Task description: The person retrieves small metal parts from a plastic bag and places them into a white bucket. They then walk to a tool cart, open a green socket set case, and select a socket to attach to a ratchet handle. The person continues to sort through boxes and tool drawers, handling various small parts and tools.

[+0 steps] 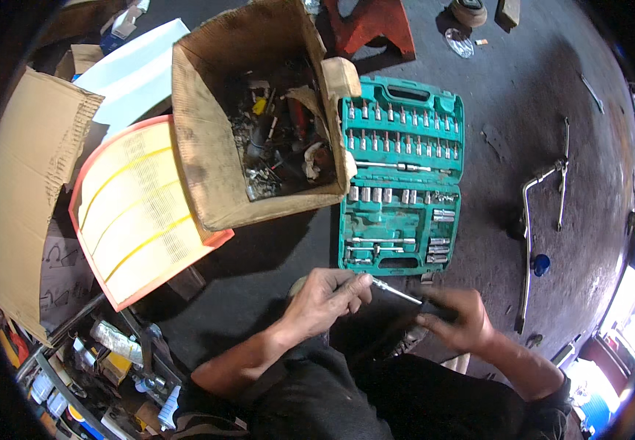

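Between my hands is a nut-driver-like tool (398, 291) with a bright metal shaft and a dark handle. My left hand (326, 302) pinches its shaft end, where a small socket seems to sit. My right hand (458, 320) is closed around the handle, blurred by motion. Just beyond them lies an open green socket-set case (387, 218). Bit sockets stand in rows in its far half. Sockets, extension bars and a T-shaped piece fill its near half, where several slots hold nothing.
A worn cardboard box (214, 147) holding scraps stands left of the case. Beside it leans a pink-rimmed air filter (137, 209). A red metal stand (372, 29) is at the back. Long bent metal rods (528, 249) and a blue cap (541, 265) lie on the floor to the right.
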`<action>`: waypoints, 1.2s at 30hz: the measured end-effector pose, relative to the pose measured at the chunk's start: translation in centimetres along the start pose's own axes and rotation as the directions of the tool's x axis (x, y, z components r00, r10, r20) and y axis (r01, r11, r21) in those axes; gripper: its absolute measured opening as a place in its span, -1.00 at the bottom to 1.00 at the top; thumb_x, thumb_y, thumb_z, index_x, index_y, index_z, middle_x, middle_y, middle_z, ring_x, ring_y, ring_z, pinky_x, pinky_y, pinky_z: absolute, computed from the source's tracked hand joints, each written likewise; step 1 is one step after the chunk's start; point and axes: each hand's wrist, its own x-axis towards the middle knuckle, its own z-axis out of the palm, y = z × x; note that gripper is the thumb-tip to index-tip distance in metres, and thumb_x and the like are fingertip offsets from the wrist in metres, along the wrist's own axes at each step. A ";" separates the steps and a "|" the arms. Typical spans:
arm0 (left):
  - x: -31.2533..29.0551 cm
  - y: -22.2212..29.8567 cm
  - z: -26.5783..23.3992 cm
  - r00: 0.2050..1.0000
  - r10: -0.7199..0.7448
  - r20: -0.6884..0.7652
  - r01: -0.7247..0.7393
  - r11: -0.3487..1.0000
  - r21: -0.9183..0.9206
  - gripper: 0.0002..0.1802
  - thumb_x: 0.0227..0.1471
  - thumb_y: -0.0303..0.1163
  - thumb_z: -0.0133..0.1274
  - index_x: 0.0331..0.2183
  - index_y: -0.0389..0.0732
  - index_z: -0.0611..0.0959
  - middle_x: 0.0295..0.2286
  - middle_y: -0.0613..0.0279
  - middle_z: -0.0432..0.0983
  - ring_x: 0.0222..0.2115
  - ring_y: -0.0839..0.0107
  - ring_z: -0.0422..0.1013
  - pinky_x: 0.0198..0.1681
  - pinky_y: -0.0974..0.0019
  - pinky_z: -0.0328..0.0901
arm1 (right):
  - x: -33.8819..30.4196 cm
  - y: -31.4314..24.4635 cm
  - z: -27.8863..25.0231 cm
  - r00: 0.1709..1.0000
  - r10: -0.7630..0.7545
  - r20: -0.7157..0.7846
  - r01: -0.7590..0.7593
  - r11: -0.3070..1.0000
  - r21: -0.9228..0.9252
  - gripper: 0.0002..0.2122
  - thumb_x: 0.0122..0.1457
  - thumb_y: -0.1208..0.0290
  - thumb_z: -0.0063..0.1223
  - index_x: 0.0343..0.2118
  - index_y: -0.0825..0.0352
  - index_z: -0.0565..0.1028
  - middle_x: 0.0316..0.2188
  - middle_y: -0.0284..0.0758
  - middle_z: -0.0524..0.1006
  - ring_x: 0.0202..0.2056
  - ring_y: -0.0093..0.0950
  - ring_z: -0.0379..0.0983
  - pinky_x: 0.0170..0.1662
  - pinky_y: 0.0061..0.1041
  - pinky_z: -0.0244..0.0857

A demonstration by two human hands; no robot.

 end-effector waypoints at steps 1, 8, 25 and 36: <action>0.0 0.0 0.0 1.000 0.011 -0.026 -0.010 0.999 0.048 -0.50 0.27 -0.01 0.05 -0.44 -0.27 0.70 -0.63 0.38 0.49 -0.57 0.63 0.35 -0.48 0.44 0.25 | 0.1 0.0 0.1 0.974 0.184 0.135 -0.226 0.860 0.458 -0.65 0.25 0.47 0.09 0.06 0.52 0.46 -0.35 -0.26 0.63 -0.42 -0.44 0.55 -0.44 -0.45 0.43; -0.1 -0.3 -0.3 0.990 -0.114 0.084 0.110 0.993 0.049 -0.49 0.26 0.01 0.04 -0.43 -0.25 0.71 -0.63 0.37 0.46 -0.58 0.62 0.33 -0.49 0.44 0.25 | 0.1 1.3 1.9 0.869 -0.484 -0.098 0.271 0.634 -0.725 -0.57 -0.04 0.55 0.24 -0.03 0.45 0.51 -0.52 -0.24 0.49 -0.51 -0.29 0.51 -0.50 -0.37 0.43; -0.9 0.2 1.1 0.774 0.629 0.076 -0.606 0.699 0.380 -0.47 -0.04 -0.38 0.34 -0.01 -0.37 0.62 -0.31 0.07 0.61 -0.38 0.33 0.52 -0.25 0.32 0.40 | 1.0 5.4 4.7 0.797 -0.511 -0.322 0.304 0.800 -0.518 -0.56 -0.03 0.50 0.27 -0.02 0.41 0.50 -0.46 -0.21 0.55 -0.48 -0.25 0.51 -0.41 -0.30 0.43; -1.2 0.5 2.6 0.659 0.719 0.220 -0.722 0.523 0.452 -0.32 -0.13 -0.48 0.38 0.07 -0.41 0.55 -0.34 -0.03 0.58 -0.41 0.21 0.53 -0.39 0.28 0.42 | 2.1 6.6 6.2 0.851 -0.423 -0.312 0.269 0.860 -0.433 -0.60 -0.07 0.52 0.27 -0.10 0.36 0.49 -0.37 -0.18 0.56 -0.35 -0.13 0.53 -0.27 -0.21 0.45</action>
